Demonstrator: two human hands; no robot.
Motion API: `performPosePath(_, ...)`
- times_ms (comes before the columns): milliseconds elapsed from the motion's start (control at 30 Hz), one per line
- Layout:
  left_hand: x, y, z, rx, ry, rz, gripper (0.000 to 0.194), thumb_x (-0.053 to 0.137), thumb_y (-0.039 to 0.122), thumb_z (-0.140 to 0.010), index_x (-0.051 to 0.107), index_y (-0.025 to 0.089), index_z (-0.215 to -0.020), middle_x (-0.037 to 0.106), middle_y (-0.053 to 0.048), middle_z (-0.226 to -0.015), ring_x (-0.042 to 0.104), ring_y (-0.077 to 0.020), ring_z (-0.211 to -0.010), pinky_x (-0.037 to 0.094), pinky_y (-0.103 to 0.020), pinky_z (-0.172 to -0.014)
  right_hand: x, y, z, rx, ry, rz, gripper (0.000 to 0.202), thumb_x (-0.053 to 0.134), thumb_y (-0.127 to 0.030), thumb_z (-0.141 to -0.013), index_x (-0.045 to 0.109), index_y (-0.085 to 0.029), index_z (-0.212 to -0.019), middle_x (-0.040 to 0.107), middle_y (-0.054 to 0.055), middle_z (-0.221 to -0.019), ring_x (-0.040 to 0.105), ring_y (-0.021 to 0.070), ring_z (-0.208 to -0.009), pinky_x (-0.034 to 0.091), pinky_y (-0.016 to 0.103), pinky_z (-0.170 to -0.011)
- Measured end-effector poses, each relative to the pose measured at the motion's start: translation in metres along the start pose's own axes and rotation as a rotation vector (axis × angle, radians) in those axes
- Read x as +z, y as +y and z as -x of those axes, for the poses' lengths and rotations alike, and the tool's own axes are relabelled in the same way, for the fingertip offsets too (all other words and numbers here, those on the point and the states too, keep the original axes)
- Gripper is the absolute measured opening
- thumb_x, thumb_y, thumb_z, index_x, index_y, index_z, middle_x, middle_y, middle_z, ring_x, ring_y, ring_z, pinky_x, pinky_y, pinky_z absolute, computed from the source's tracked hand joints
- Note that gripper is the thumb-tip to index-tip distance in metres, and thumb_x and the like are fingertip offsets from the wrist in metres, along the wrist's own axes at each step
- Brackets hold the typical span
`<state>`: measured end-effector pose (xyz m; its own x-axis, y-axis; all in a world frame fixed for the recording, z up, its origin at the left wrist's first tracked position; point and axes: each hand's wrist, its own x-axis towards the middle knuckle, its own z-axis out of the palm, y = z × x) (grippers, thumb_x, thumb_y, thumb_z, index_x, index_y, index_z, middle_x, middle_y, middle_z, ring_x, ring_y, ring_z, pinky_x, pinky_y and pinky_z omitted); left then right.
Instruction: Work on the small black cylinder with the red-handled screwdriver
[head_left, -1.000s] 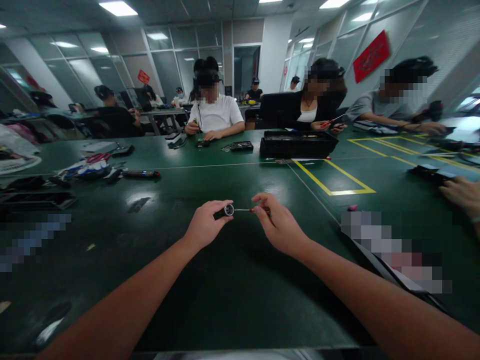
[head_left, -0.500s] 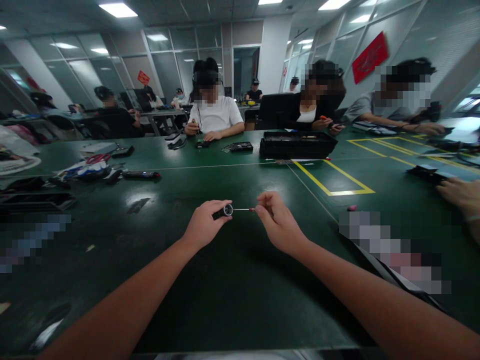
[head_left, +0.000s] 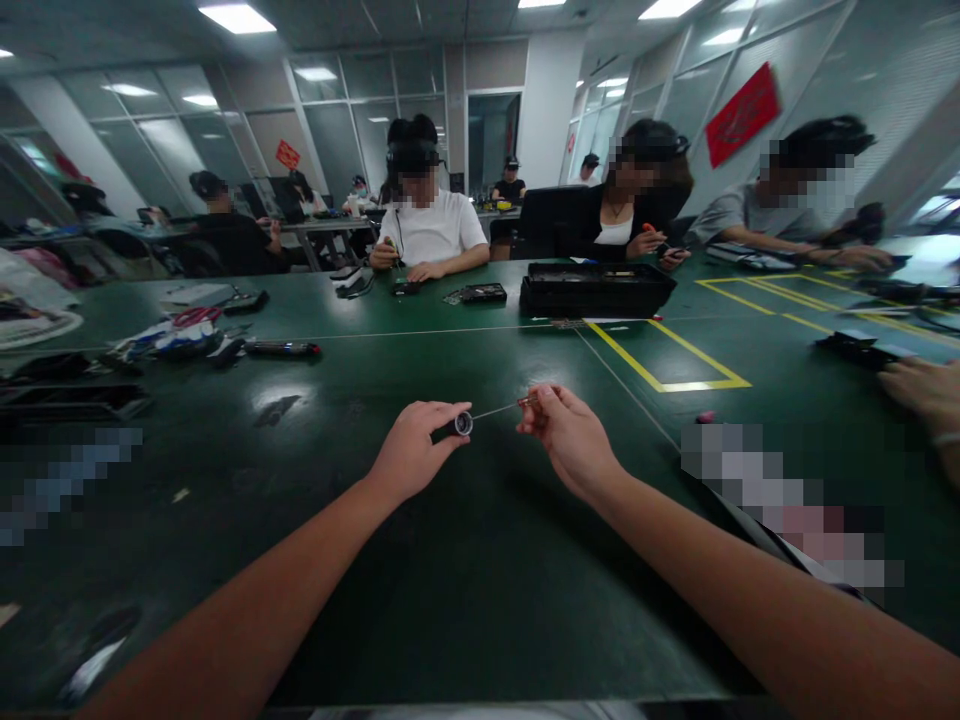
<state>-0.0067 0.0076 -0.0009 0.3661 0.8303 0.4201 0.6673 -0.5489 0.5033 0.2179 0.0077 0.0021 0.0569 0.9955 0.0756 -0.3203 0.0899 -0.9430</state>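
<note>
My left hand (head_left: 412,450) is closed around a short black cylinder (head_left: 463,424), its silver-rimmed round end facing me and to the right. Thumb and fingers pinch it from below and above. A slim screwdriver (head_left: 495,411) with a thin metal shaft and a reddish handle runs from that round end up to my right hand (head_left: 566,430). The right fingers are closed on its handle and cover most of it. The shaft's tip meets the cylinder's rim or opening; I cannot tell which. Both hands are above the green table (head_left: 480,600).
A long black box (head_left: 596,292) stands across the table, with small dark parts (head_left: 480,293) beside it. Tools and cables (head_left: 187,335) lie at the left. At the right are a blurred sheet (head_left: 780,500) and another person's hand (head_left: 919,395). Several people sit opposite.
My right hand has turned and its fingers have closed further around the handle. The shaft, level before, now slopes up to the right. The cylinder has shifted slightly right.
</note>
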Motion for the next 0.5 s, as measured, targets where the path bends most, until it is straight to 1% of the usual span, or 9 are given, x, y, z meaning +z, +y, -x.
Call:
performPosePath(167,0.001,0.002,0.001,-0.024,-0.007,0.006,0.045,0.073,0.022,-0.087,0.063,0.028,-0.130,0.070,-0.002,-0.121,0.060,-0.0223,-0.111,0.046,-0.042,-0.099,0.001,0.001,0.004,-0.160,-0.078,0.198,0.024,0.057,-0.045,-0.092,0.057,-0.022,-0.096,0.061,-0.001,-0.077,0.059,0.0151,-0.069,0.050,0.034,-0.070)
performPosePath(333,0.002,0.003,0.001,-0.075,-0.016,0.021,0.046,0.074,0.023,-0.086,0.063,0.029,-0.130,0.070,-0.001,-0.120,0.060,-0.0222,-0.111,0.045,-0.041,-0.098,-0.002,-0.003,0.009,-0.285,-0.124,0.408,0.019,0.050,-0.039,-0.098,0.057,-0.022,-0.102,0.062,-0.001,-0.078,0.060,0.0162,-0.071,0.049,0.035,-0.071)
performPosePath(500,0.002,0.003,0.001,-0.100,-0.004,0.027,0.045,0.074,0.023,-0.086,0.064,0.029,-0.129,0.070,-0.002,-0.120,0.061,-0.0227,-0.112,0.045,-0.041,-0.099,-0.005,-0.003,0.011,-0.342,-0.172,0.472,0.017,0.048,-0.036,-0.100,0.058,-0.023,-0.105,0.062,0.000,-0.080,0.060,0.0167,-0.075,0.048,0.035,-0.075)
